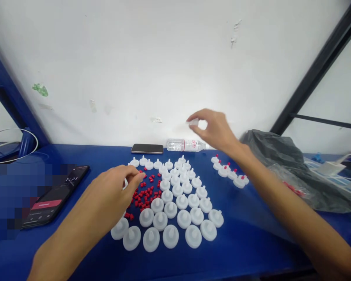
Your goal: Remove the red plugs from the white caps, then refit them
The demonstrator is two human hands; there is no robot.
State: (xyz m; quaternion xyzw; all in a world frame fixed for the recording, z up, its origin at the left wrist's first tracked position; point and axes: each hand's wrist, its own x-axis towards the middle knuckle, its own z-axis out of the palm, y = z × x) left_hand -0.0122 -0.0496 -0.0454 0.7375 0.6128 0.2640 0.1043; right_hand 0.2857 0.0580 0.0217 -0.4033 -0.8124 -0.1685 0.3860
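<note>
My right hand [212, 127] is raised in front of the wall, thumb and fingers pinched on a white nozzle cap [193, 122], slightly blurred. Low over the left part of the table, my left hand [117, 187] has its thumb and index finger pinched together, a bit of red showing at the tips. Below it lie many loose small red caps [146, 194], partly hidden by the hand. Rows of white nozzle caps [170, 237], spouts up, stand around the red pieces. At the right, several white caps with red tips [223, 171] form a separate group.
A clear bottle [184, 145] lies along the wall beside a phone [147, 148]. Another phone [58, 195] with a lit screen is at the left. A grey plastic bag [269, 160] and a clear bag with red pieces [292, 187] lie at the right of the blue table [240, 246].
</note>
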